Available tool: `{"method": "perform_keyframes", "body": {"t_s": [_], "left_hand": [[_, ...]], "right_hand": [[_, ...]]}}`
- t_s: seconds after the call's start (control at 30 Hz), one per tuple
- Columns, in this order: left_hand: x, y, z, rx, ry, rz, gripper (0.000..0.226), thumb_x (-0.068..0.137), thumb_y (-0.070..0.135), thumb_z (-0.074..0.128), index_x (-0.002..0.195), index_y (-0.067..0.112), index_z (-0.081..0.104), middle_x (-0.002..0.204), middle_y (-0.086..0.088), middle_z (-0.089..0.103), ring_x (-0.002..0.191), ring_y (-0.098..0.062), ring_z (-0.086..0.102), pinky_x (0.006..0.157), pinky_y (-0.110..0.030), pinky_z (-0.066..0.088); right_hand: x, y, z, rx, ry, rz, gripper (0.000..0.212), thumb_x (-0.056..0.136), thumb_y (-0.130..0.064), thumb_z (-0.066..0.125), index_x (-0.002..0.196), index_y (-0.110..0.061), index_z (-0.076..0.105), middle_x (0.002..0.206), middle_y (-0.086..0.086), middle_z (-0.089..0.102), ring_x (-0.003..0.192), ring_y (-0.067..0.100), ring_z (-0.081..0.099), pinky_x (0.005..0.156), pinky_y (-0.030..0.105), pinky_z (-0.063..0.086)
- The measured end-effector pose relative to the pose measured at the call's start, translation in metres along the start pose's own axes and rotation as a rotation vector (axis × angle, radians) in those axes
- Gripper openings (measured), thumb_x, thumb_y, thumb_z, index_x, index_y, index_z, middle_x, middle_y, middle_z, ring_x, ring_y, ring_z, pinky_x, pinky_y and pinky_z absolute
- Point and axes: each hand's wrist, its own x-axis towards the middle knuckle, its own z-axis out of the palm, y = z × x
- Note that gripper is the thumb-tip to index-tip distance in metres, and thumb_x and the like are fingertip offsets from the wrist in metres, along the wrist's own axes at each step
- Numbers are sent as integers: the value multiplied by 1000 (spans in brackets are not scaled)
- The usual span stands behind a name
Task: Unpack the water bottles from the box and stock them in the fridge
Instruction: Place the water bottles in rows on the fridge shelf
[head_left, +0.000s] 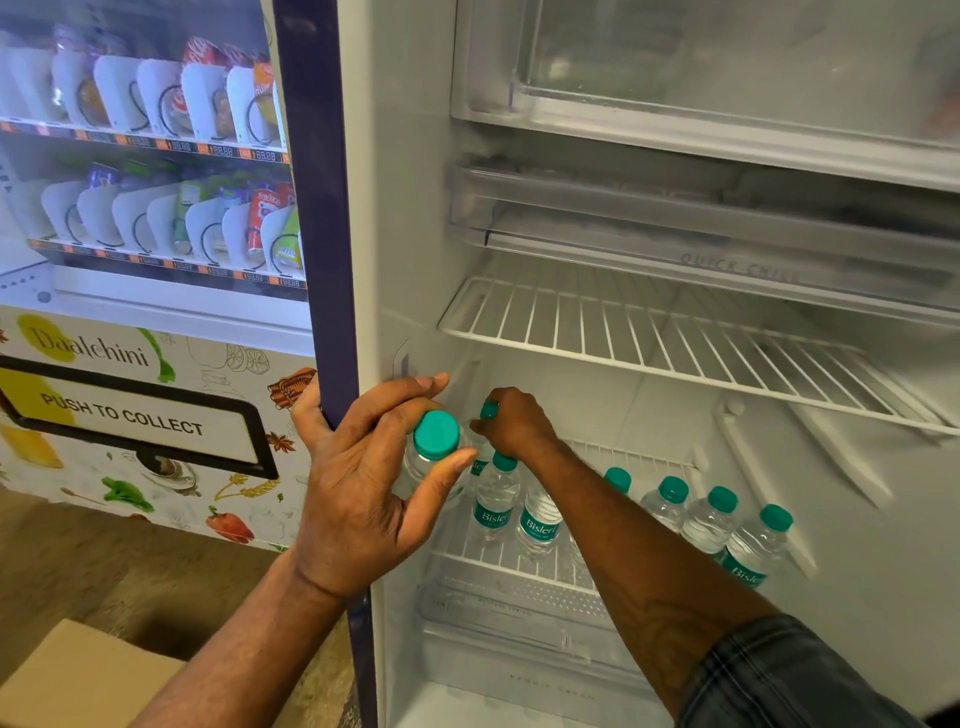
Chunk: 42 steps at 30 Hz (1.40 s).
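Note:
My left hand grips a clear water bottle with a teal cap, held upright at the fridge's left edge. Deeper inside, my right hand holds another teal-capped bottle by its top at the back left of the lower wire shelf. Several Bisleri bottles stand upright in a row along that shelf, running to the right. The cardboard box sits on the floor at the lower left, only its corner visible.
An empty upper wire shelf hangs above my hands, with a chiller tray over it. A clear crisper cover lies below the bottles. A snack vending machine stands to the left of the fridge wall.

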Motion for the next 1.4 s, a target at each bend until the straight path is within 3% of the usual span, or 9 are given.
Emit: {"method": "perform_keyframes", "body": {"t_s": [0.17, 0.6, 0.7, 0.97, 1.1, 1.2, 1.3, 1.4], "left_hand": [[1, 0, 0, 6, 4, 11, 38, 102, 49, 57, 118, 14, 59, 130, -3, 64, 126, -13, 55, 108, -48, 25], [1, 0, 0, 8, 1, -1, 39, 103, 49, 56, 118, 14, 58, 129, -6, 66, 124, -16, 57, 104, -55, 28], [0, 0, 0, 11, 0, -2, 38, 102, 49, 57, 118, 14, 58, 128, -8, 68, 123, -18, 58, 103, -58, 29], [1, 2, 0, 14, -4, -12, 40, 103, 50, 55, 118, 14, 58, 129, -7, 67, 123, -18, 58, 110, -47, 24], [2, 2, 0, 21, 5, 3, 38, 103, 49, 56, 117, 14, 58, 128, -8, 68, 122, -18, 59, 105, -54, 28], [2, 2, 1, 31, 5, 4, 38, 103, 49, 56, 117, 14, 58, 127, -8, 69, 121, -18, 59, 104, -53, 29], [2, 2, 0, 34, -2, -3, 38, 102, 49, 57, 117, 14, 58, 127, -9, 69, 121, -19, 59, 104, -52, 29], [2, 2, 0, 38, -3, 4, 38, 102, 49, 57, 117, 14, 58, 127, -8, 69, 121, -18, 59, 104, -53, 29]], "right_hand": [[0, 2, -2, -80, -14, -47, 49, 90, -38, 67, 131, -16, 53, 129, 8, 59, 110, 27, 59, 94, 36, 51], [1, -1, -6, -165, -60, -102, 44, 93, -32, 63, 134, -18, 51, 129, 8, 59, 108, 26, 60, 92, 35, 50], [0, 0, -8, -104, -76, -82, 47, 91, -32, 66, 133, -17, 50, 130, 9, 57, 110, 27, 59, 94, 36, 51], [-2, -4, -9, 95, -50, -16, 55, 94, -41, 60, 139, -14, 46, 138, 9, 53, 118, 29, 57, 98, 37, 48], [-7, -5, -24, 197, 23, -32, 55, 97, -44, 55, 142, -14, 44, 144, 10, 50, 125, 29, 53, 104, 39, 46], [-22, -11, -39, 328, 133, -59, 46, 98, -37, 55, 138, -17, 48, 142, 9, 52, 125, 27, 53, 104, 40, 47], [-52, -19, -51, 431, 200, -118, 37, 98, -22, 57, 135, -20, 52, 142, 4, 52, 127, 23, 52, 101, 31, 45], [-94, -18, -59, 490, 96, -264, 47, 93, 3, 55, 131, -25, 54, 138, -4, 54, 129, 16, 50, 105, 30, 44]]}}
